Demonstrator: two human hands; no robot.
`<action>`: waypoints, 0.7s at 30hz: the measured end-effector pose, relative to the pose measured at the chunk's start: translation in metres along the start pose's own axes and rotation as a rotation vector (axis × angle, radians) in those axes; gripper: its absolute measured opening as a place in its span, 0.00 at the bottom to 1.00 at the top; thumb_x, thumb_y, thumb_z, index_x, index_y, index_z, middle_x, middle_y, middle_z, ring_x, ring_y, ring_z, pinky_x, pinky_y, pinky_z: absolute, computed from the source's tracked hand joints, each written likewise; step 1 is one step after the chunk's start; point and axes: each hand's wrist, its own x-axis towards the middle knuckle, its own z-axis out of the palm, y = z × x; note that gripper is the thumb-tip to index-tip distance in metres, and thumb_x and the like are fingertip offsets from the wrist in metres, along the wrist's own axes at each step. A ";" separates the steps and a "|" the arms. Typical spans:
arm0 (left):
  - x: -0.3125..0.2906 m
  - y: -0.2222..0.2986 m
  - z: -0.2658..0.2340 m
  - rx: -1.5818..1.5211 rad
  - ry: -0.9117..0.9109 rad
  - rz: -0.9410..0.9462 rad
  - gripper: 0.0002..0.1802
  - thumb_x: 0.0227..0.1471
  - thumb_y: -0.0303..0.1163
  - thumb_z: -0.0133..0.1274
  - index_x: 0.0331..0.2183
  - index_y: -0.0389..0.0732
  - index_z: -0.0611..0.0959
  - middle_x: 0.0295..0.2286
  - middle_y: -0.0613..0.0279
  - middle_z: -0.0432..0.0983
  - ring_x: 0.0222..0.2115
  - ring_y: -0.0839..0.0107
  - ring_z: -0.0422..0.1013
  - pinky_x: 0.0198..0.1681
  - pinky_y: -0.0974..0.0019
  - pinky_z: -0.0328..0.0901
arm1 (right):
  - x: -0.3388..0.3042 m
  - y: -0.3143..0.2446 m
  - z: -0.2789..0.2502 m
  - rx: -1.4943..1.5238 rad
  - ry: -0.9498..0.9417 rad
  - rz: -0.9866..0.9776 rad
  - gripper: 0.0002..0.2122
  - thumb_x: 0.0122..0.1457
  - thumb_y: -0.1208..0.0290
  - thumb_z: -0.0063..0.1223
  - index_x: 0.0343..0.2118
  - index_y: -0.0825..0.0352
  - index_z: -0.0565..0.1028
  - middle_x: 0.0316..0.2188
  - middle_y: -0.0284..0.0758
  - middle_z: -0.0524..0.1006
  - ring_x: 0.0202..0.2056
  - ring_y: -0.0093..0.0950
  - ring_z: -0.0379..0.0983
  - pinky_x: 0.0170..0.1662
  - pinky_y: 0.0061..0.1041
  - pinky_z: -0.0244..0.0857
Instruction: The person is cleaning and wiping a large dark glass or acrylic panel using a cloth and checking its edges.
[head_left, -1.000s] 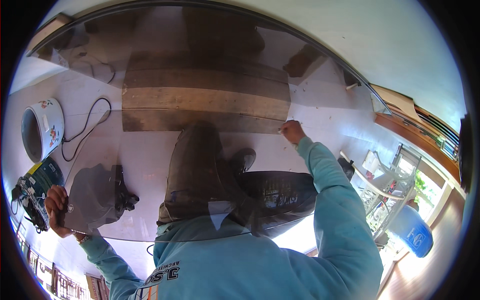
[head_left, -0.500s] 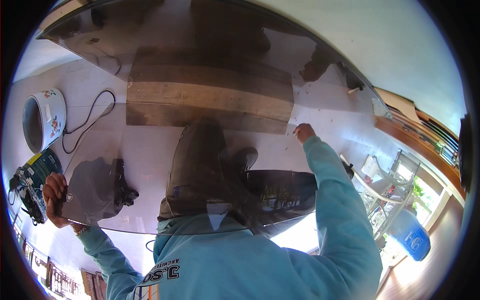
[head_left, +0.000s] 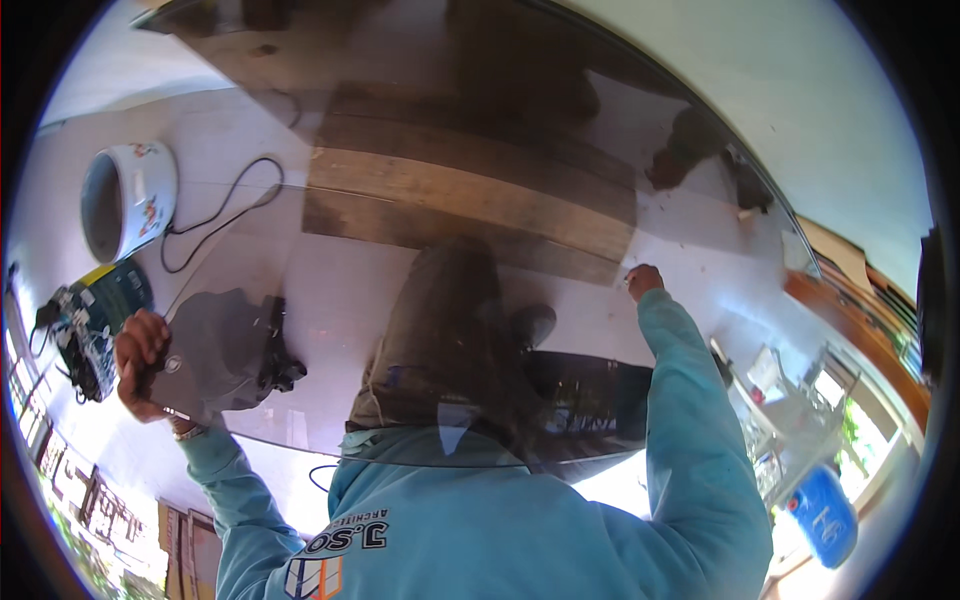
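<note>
A large, dark, see-through sheet (head_left: 420,290) with a rounded edge spans most of the view. At its left corner, the fingers of my left hand (head_left: 142,362) are wrapped round the edge. My right arm lies across the sheet's right side. My right hand (head_left: 645,281) is closed, its fingers curled near the right end of a brown wooden board (head_left: 450,190) that shows through the sheet. Whether those fingers hold anything is too small to tell. Dark clothing and teal sleeves show through or beside the sheet.
To the left stand a white flowered drum-shaped container (head_left: 150,205), a black cord (head_left: 225,215) and a dark green bag (head_left: 122,290). On the right are a wooden shelf edge (head_left: 860,325), a pale metal rack (head_left: 800,420) and a blue water jug (head_left: 825,515).
The whole view has shifted and tilted, moving surroundings rightward in the picture. My left hand keeps its hold on the sheet's corner, and my right hand stays closed near the board's right end.
</note>
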 end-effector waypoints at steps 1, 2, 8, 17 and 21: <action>0.001 0.000 0.005 0.026 0.012 0.021 0.14 0.45 0.42 0.44 0.18 0.47 0.61 0.20 0.66 0.57 0.26 0.70 0.54 0.34 0.64 0.51 | 0.009 -0.016 0.006 0.006 0.007 -0.034 0.05 0.44 0.79 0.55 0.24 0.63 0.81 0.27 0.42 0.79 0.33 0.41 0.77 0.41 0.35 0.71; 0.004 -0.003 0.014 -0.001 0.017 0.014 0.14 0.46 0.42 0.44 0.18 0.47 0.61 0.20 0.66 0.57 0.26 0.70 0.54 0.34 0.64 0.52 | 0.009 -0.018 0.018 0.094 0.125 -0.117 0.05 0.45 0.78 0.55 0.23 0.63 0.81 0.28 0.43 0.79 0.33 0.41 0.77 0.41 0.36 0.71; 0.005 0.002 0.030 0.046 0.098 0.036 0.15 0.46 0.42 0.44 0.18 0.47 0.60 0.19 0.66 0.57 0.25 0.71 0.54 0.32 0.66 0.52 | 0.043 -0.266 0.016 0.364 0.267 -0.305 0.04 0.46 0.76 0.55 0.24 0.64 0.81 0.29 0.48 0.78 0.34 0.45 0.76 0.40 0.38 0.70; 0.005 0.006 0.036 0.014 0.161 0.025 0.16 0.46 0.42 0.43 0.17 0.46 0.59 0.18 0.66 0.55 0.23 0.71 0.53 0.30 0.67 0.53 | -0.152 -0.578 -0.165 1.277 0.031 -1.270 0.07 0.48 0.79 0.48 0.25 0.69 0.79 0.27 0.47 0.74 0.34 0.47 0.71 0.41 0.42 0.66; 0.001 0.002 0.030 0.007 0.136 0.046 0.16 0.46 0.41 0.44 0.16 0.46 0.60 0.18 0.66 0.57 0.23 0.71 0.54 0.30 0.67 0.53 | -0.069 -0.579 -0.107 1.090 0.087 -1.156 0.06 0.49 0.79 0.50 0.28 0.69 0.79 0.29 0.45 0.75 0.33 0.43 0.73 0.38 0.36 0.67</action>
